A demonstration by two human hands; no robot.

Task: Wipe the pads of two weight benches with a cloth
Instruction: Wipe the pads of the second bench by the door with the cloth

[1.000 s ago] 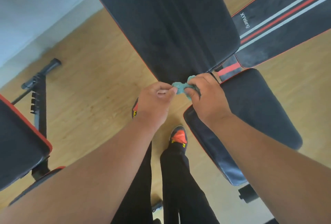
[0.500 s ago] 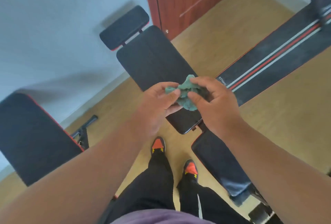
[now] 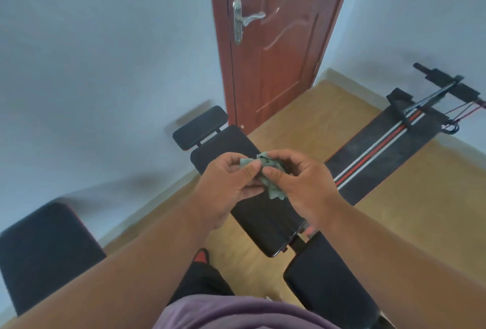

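Head view: my left hand (image 3: pixel 223 184) and right hand (image 3: pixel 302 184) both pinch the crumpled cloth (image 3: pixel 271 173). It hangs above the bench (image 3: pixel 265 220), each grip clamped on it.

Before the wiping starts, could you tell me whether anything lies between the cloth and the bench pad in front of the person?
Nothing visible does. Both hands, left and right, hold the bunched cloth in the air above the long back pad, whose surface looks bare. The seat pad nearer the person also appears bare.
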